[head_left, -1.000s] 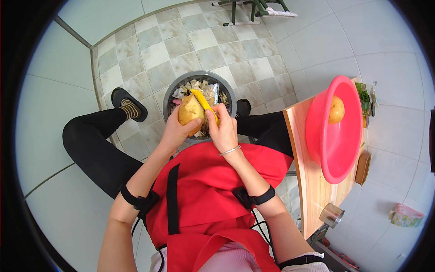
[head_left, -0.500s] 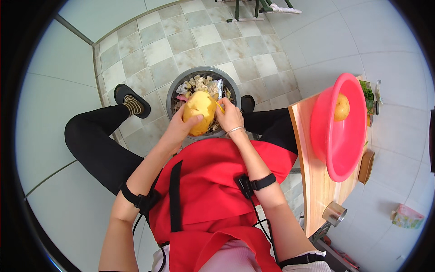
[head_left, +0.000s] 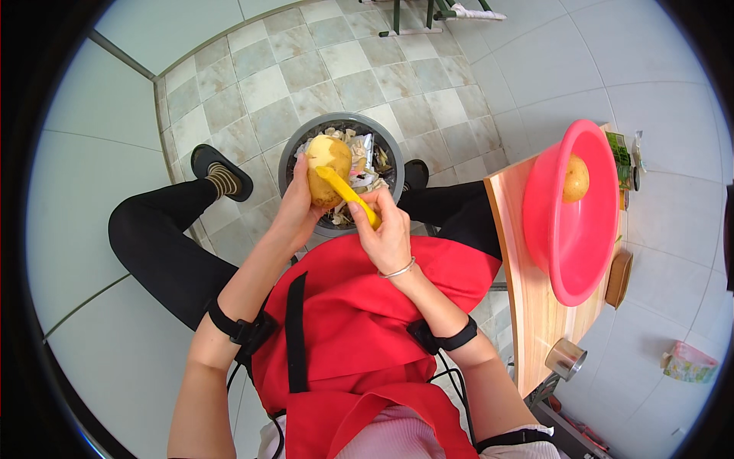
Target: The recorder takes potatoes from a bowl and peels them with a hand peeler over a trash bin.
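My left hand (head_left: 298,200) grips a partly peeled potato (head_left: 330,157) from its left side, over the bin. The upper part of the potato is pale and bare, while brown skin covers its lower part. In my right hand (head_left: 384,231) is a yellow peeler (head_left: 349,197), its head against the potato's skin; the blade itself is too small to make out. Beneath both hands stands a grey round bin (head_left: 344,117) lined with a dark bag, holding peels and scraps.
To the right, a pink basin (head_left: 539,222) with one unpeeled potato (head_left: 576,179) rests on a wooden table (head_left: 527,336). A metal cup (head_left: 566,359) stands near the table's front edge. Green metal legs (head_left: 397,19) show at the far end of the tiled floor (head_left: 279,84).
The potato has been turned, so more brown skin now faces up. My right hand has moved nearer to me, and the peeler now lies in plain view across the potato.
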Demonstrator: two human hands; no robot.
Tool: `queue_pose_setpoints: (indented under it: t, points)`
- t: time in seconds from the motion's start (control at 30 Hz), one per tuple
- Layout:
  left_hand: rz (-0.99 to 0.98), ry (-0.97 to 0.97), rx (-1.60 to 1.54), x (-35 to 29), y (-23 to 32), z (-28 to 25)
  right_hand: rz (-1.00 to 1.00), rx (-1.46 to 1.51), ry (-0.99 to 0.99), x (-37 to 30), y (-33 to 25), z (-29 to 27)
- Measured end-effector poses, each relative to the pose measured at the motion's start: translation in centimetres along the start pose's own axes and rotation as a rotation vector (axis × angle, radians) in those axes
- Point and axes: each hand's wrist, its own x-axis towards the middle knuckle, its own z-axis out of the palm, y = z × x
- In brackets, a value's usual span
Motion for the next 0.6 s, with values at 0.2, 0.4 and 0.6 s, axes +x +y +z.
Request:
queue_pose_setpoints:
  t: [0.2, 0.4, 0.6]
  points:
    - [0.023, 0.044, -0.044, 0.6, -1.0, 1.1, 0.002, -0.059, 0.023, 0.0, 0.0, 0.7]
    - [0.011, 0.150, -0.017, 0.1, -1.3, 0.4, -0.045, -0.154, -0.007, 0.2, -0.3, 1.4]
    - [0.050, 0.214, -0.036, 0.2, -1.4, 0.6, -0.028, -0.145, 0.004, 0.3, -0.4, 1.5]
